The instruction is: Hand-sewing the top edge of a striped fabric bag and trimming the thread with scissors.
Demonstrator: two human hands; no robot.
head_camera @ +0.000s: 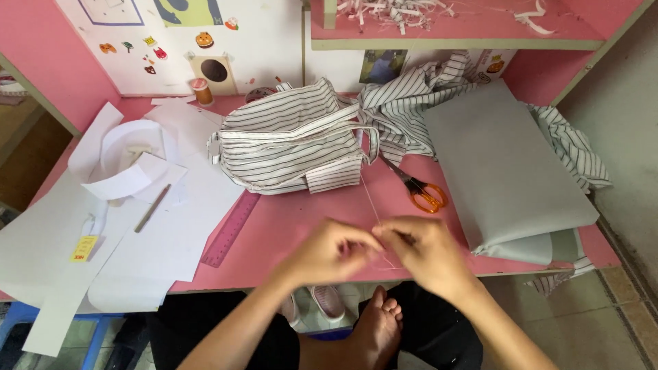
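My left hand (336,248) and my right hand (426,251) meet at the pink table's (301,226) front edge, fingertips pinched together on a thin pale thread (371,202). The thread runs up from my fingers to a striped black-and-white fabric bag (291,140) lying in the middle of the table. Whether a needle is between my fingers cannot be told. Orange-handled scissors (419,190) lie just beyond my right hand.
A folded grey cloth (504,171) covers the right side, over more striped fabric (411,96). A pink ruler (231,229), white paper pattern pieces (137,233), a pencil (152,208) and a thread spool (201,90) lie left. A shelf (452,31) holds paper shreds. My bare foot (378,329) shows below.
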